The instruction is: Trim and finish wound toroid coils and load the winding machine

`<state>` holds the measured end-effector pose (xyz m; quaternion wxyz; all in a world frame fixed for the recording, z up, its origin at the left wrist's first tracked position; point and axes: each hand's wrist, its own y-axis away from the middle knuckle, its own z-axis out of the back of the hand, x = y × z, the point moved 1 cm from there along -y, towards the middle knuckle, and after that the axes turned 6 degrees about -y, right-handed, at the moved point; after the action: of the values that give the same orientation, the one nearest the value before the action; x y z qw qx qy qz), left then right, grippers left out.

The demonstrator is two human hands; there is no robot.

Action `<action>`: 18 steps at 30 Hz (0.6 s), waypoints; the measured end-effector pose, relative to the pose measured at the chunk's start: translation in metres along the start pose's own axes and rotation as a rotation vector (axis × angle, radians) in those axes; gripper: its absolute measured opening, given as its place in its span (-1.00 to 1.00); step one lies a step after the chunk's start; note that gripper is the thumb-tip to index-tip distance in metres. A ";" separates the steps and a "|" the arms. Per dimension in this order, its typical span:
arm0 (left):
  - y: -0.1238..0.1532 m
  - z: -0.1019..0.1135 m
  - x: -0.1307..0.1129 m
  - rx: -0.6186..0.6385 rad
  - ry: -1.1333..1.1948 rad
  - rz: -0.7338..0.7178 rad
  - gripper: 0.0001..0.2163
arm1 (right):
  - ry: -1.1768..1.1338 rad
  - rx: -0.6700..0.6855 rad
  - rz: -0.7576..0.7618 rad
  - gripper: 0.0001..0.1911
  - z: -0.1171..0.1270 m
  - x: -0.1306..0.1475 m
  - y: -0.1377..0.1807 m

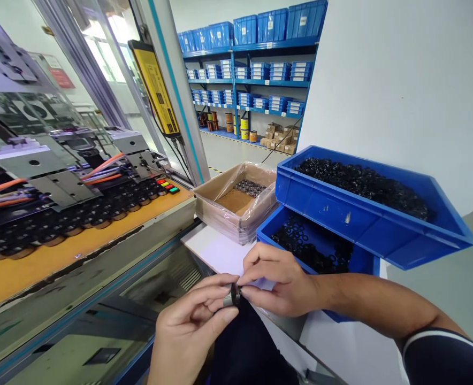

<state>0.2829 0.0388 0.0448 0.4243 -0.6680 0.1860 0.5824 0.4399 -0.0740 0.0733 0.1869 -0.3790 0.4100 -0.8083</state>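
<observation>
Between the fingertips of my left hand [196, 321] is a small round metal part with a black end [230, 297], held in front of my lap. My right hand [274, 280] meets it from the other side, thumb and forefinger pinched at the black end. Whatever those right fingertips grip is too small and too covered to make out. Just beyond my right hand, a lower blue bin [266, 227] holds loose black rings [295, 235]. Above it, a tilted blue bin [341, 206] is heaped with small black parts [357, 182].
A plastic-lined cardboard box [220, 214] with rows of small metal parts stands ahead. At left, a machine [60, 187] has several black round parts lined along its orange ledge [112, 227]. A yellow device [154, 88] hangs on its frame. Blue shelves [252, 43] stand behind.
</observation>
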 end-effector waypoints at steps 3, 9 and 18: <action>0.000 -0.002 0.001 -0.010 -0.023 0.042 -0.62 | 0.005 0.006 -0.011 -0.94 -0.001 0.000 0.001; 0.001 0.000 0.004 -0.019 -0.072 0.068 -0.65 | -0.002 0.042 0.014 -0.86 0.000 0.000 0.000; 0.002 0.002 0.004 -0.041 -0.012 0.102 -0.65 | 0.259 0.053 0.261 -0.86 -0.001 -0.001 0.000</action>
<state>0.2815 0.0401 0.0403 0.3814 -0.6624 0.2054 0.6112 0.4401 -0.0728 0.0728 0.2459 -0.2101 0.4548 -0.8298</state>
